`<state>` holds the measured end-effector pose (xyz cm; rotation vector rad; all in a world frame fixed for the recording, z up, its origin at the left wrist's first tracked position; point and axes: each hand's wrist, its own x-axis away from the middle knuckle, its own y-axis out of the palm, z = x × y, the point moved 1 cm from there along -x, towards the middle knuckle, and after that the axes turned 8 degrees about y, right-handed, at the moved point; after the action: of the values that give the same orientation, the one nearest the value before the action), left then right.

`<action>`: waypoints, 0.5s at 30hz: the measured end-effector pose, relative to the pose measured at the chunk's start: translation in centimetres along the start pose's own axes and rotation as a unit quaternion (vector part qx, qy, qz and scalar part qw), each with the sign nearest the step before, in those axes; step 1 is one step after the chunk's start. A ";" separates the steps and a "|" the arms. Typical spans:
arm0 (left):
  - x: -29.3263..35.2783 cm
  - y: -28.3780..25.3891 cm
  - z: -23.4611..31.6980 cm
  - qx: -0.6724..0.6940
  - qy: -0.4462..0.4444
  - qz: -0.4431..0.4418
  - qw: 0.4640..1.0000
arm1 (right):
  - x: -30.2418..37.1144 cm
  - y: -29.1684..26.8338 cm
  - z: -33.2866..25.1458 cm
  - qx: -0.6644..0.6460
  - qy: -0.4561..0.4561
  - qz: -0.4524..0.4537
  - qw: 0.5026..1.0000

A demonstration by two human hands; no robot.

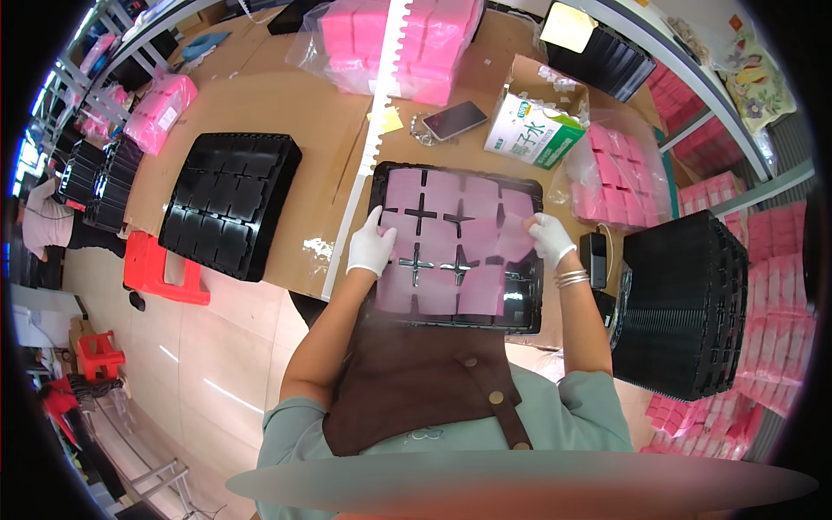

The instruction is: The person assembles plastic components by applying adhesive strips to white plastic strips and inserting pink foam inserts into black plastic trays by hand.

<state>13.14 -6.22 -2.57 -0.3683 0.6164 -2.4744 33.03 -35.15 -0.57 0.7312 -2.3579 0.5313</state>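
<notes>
In front of me lies a black plastic tray [522, 322] with cross-shaped dividers, its compartments mostly covered by thin pink square pieces [440, 295]. My right hand [551, 239], in a white glove, pinches a pink piece [516, 237] at the tray's right side; that piece is lifted and tilted over the others. At the left rim rests my left hand [371, 246], also gloved, with thumb and index finger apart and touching the tray's edge. Its other fingers are partly hidden. The lower right corner of the tray shows bare black plastic.
Left of a white notched strip [355, 204] is another black tray [230, 204]. Beyond lie bagged pink blocks [394, 43], a phone [454, 120] and an opened carton [537, 130]. To the right are bagged pink pieces [614, 178] and a tall black tray stack [680, 303]. Red stools [160, 269] stand left.
</notes>
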 end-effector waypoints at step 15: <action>0.1 0.0 0.6 -0.090 0.023 -0.008 0.996 | 2.9 -0.1 7.6 0.006 -0.041 0.090 0.995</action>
<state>13.31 -6.46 -1.99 -0.3868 0.8627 -2.4551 27.87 -40.26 -4.23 0.5571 -2.5148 0.6024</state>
